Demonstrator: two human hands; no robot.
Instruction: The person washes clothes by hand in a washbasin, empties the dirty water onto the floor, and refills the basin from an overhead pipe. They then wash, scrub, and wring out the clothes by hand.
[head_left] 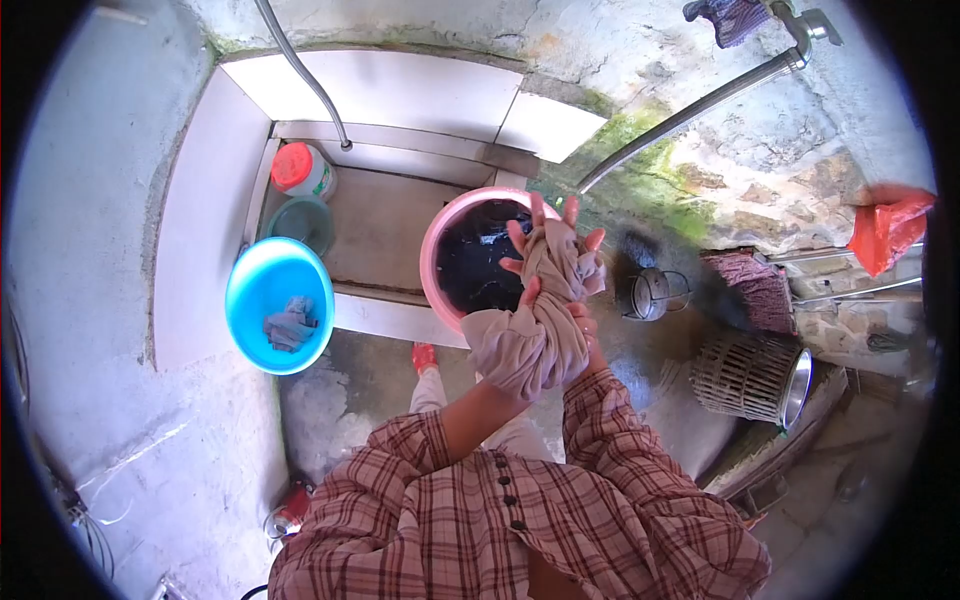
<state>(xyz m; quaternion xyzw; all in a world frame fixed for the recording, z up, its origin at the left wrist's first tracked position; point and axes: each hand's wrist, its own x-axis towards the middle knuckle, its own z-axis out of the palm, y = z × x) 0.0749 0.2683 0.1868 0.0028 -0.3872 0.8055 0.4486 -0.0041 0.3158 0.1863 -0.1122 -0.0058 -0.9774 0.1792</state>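
Observation:
A wrung, twisted length of beige-brown cloth (545, 330) hangs between my hands, partly above the pink basin (432, 262) of dark water. My left hand (517, 240) holds its far end, fingers spread around the folds; the palm is hidden. Wrapped around the middle of the cloth, my right hand (584, 325) is closed, partly covered by folds. The near bunch of cloth drapes over my left forearm.
A blue basin (243, 295) holding a grey cloth (291, 324) is at left. Behind it are a green basin (300, 222) and a red-lidded tub (293, 167). A metal-framed lantern-like object (650, 293) and a slatted basket (740, 378) stand right. A hose (690, 118) hangs from a tap.

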